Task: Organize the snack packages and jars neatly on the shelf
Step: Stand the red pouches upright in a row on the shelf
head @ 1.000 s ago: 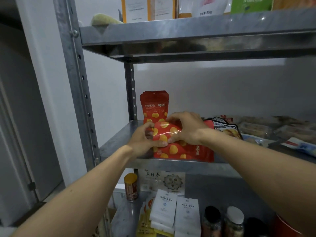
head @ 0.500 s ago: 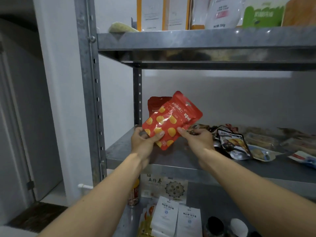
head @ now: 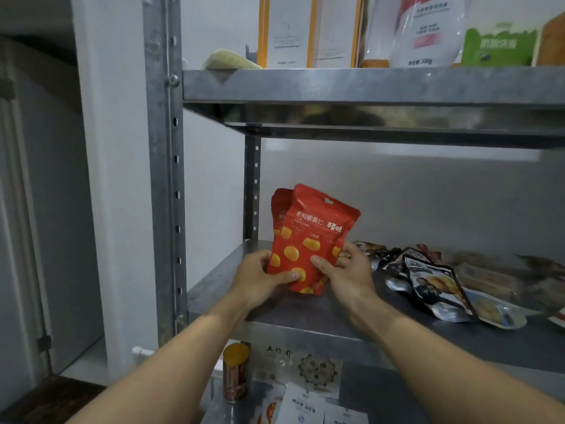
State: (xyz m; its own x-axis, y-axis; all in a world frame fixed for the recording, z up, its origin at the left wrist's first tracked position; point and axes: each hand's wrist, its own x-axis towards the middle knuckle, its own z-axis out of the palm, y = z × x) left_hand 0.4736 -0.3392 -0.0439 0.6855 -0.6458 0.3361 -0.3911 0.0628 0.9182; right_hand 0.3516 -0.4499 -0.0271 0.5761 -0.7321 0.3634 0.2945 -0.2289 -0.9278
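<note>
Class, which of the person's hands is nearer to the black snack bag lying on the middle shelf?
Right. The right hand grips the red pouch just left of the black snack bag; the left hand is on the pouch's far side.

Bare shelf [head: 305, 313] front; dark packets [head: 434, 280] crowd right

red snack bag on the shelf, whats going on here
A person holds a red snack pouch with yellow chestnut pictures upright in both hands, left hand and right hand gripping its lower edge. It is just in front of a matching red pouch standing at the left end of the grey metal middle shelf. Dark foil snack packets lie loose to the right.
</note>
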